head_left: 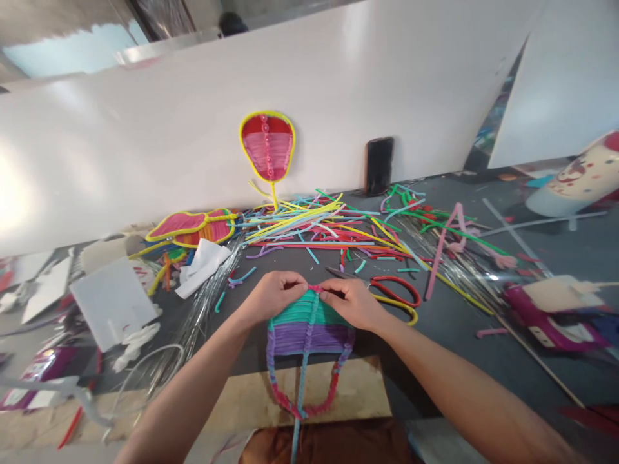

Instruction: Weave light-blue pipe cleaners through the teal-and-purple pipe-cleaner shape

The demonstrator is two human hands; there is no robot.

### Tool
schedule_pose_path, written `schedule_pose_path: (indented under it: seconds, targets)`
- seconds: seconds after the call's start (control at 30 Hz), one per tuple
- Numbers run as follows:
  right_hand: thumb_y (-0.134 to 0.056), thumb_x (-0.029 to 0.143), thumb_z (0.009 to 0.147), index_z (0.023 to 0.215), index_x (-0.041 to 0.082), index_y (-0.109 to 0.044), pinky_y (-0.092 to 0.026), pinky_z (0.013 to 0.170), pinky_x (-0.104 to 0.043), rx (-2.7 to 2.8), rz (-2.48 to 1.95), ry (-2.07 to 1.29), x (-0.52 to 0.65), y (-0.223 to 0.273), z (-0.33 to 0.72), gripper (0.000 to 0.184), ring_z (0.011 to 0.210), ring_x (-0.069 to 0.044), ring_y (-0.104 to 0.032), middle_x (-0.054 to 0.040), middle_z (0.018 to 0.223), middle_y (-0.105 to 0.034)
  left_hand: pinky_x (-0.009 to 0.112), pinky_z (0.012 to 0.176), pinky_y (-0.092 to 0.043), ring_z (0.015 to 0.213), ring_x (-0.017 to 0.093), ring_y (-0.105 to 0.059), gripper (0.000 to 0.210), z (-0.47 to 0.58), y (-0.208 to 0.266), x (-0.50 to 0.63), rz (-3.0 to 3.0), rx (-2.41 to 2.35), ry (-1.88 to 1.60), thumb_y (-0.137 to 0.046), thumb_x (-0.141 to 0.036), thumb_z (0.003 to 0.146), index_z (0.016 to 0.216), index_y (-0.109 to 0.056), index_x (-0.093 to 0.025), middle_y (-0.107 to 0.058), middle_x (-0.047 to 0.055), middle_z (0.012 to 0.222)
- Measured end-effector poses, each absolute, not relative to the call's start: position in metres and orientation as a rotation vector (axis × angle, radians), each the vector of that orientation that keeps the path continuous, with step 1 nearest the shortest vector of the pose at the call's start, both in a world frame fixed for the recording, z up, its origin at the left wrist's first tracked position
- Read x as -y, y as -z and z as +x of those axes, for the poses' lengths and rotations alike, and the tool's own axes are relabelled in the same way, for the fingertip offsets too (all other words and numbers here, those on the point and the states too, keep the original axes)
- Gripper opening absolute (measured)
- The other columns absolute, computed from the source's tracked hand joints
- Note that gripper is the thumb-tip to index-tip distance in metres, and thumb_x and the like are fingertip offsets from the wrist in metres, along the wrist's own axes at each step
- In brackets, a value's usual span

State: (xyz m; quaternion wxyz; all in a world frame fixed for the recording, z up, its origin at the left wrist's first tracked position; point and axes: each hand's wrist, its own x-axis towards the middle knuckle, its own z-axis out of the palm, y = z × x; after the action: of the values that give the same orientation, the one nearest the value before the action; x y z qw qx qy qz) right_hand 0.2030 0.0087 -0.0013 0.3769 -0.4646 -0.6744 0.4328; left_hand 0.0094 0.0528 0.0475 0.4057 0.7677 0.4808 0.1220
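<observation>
A leaf-shaped woven piece (309, 328) of pipe cleaners, teal above and purple below with a pink and blue twisted rim, lies near the table's front edge. My left hand (273, 295) pinches its top edge from the left. My right hand (352, 301) pinches the same top edge from the right, where a short pink pipe cleaner end (315, 288) shows between my fingertips. A light blue stem (300, 386) runs down from the piece toward me.
A heap of loose coloured pipe cleaners (329, 229) lies behind my hands. Red-handled scissors (394, 291) rest just right of my right hand. A finished red and yellow piece (267, 147) and a dark phone (379, 165) lean on the white board; another finished piece (193, 227) lies left.
</observation>
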Motion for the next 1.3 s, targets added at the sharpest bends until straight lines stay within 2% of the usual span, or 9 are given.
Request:
schedule_pose_path:
  seconds: [0.33,0.47,0.57,0.67,0.77,0.87,0.97,1.1,1.3]
  targets:
    - [-0.053,0.027,0.085,0.092,0.019,-0.07,-0.047,0.063,-0.024,1.764,-1.234,-1.059,-0.009,0.001,0.201,0.021,0.071,-0.016,-0.064,-0.0006,0.08,-0.072,0.021,0.059,-0.038,0.069,0.014,-0.059,0.032,0.014,-0.052,-0.054,2.111,-1.169,-0.213,-0.044,-0.036,0.083,0.081,-0.07,-0.018,-0.068,-0.001,0.073]
    - [-0.051,0.027,0.087,0.1,0.021,-0.069,-0.05,0.074,-0.029,1.799,-1.223,-1.02,-0.009,0.003,0.202,0.023,0.084,-0.018,-0.066,-0.0029,0.094,-0.073,0.021,0.061,-0.039,0.07,0.014,-0.059,0.029,0.013,-0.048,-0.058,2.159,-1.16,-0.195,-0.045,-0.033,0.083,0.081,-0.07,-0.019,-0.069,-0.002,0.075]
    - [-0.048,0.027,0.088,0.111,0.021,-0.063,-0.049,0.086,-0.035,1.766,-1.254,-0.84,-0.011,0.008,0.204,0.028,0.098,-0.02,-0.064,-0.0063,0.109,-0.069,0.021,0.062,-0.041,0.071,0.014,-0.06,0.031,0.003,-0.041,-0.067,2.169,-1.229,-0.243,-0.044,-0.037,0.086,0.083,-0.068,-0.019,-0.069,-0.002,0.077]
    - [-0.046,0.022,0.087,0.114,0.022,-0.06,-0.049,0.091,-0.038,1.745,-1.265,-0.633,-0.015,0.016,0.206,0.029,0.105,-0.021,-0.06,-0.0084,0.112,-0.065,0.023,0.061,-0.043,0.069,0.016,-0.061,0.034,-0.015,-0.031,-0.079,2.25,-1.411,-0.278,-0.041,-0.04,0.087,0.081,-0.068,-0.02,-0.068,-0.001,0.073]
    - [-0.044,0.018,0.086,0.111,0.022,-0.06,-0.047,0.094,-0.041,1.788,-1.235,-0.505,-0.018,0.023,0.207,0.029,0.107,-0.022,-0.057,-0.0093,0.111,-0.063,0.031,0.079,-0.046,0.09,0.021,-0.062,0.032,-0.033,-0.022,-0.083,2.341,-1.594,-0.335,-0.04,-0.035,0.089,0.097,-0.067,-0.02,-0.07,0.004,0.094]
    - [-0.043,0.016,0.086,0.106,0.022,-0.061,-0.048,0.093,-0.041,1.831,-1.214,-0.491,-0.018,0.028,0.208,0.028,0.105,-0.021,-0.058,-0.0087,0.108,-0.063,0.038,0.098,-0.038,0.111,0.023,-0.054,0.034,-0.044,-0.016,-0.075,2.49,-1.556,-0.375,-0.04,-0.027,0.089,0.114,-0.062,-0.018,-0.064,0.009,0.117]
    - [-0.043,0.015,0.087,0.103,0.022,-0.062,-0.048,0.093,-0.04,1.841,-1.205,-0.509,-0.018,0.031,0.206,0.026,0.104,-0.021,-0.058,-0.0081,0.106,-0.063,0.044,0.105,-0.031,0.124,0.025,-0.043,0.035,-0.048,-0.013,-0.06,2.688,-1.408,-0.284,-0.039,-0.026,0.091,0.119,-0.06,-0.023,-0.06,0.005,0.127]
    - [-0.044,0.014,0.087,0.1,0.021,-0.063,-0.049,0.092,-0.04,1.856,-1.173,-0.508,-0.015,0.031,0.202,0.024,0.102,-0.02,-0.059,-0.0082,0.104,-0.063,0.058,0.107,-0.017,0.134,0.029,-0.029,0.038,-0.048,-0.011,-0.045,2.762,-1.365,-0.1,-0.037,-0.03,0.093,0.128,-0.052,-0.032,-0.056,0.001,0.133]
    - [-0.043,0.013,0.089,0.098,0.021,-0.064,-0.049,0.091,-0.042,1.943,-1.113,-0.426,-0.01,0.028,0.2,0.025,0.1,-0.021,-0.057,-0.0077,0.103,-0.064,0.061,0.106,-0.013,0.136,0.03,-0.028,0.04,-0.046,-0.008,-0.042,2.825,-1.329,-0.037,-0.033,-0.03,0.095,0.131,-0.049,-0.031,-0.054,0.003,0.135]
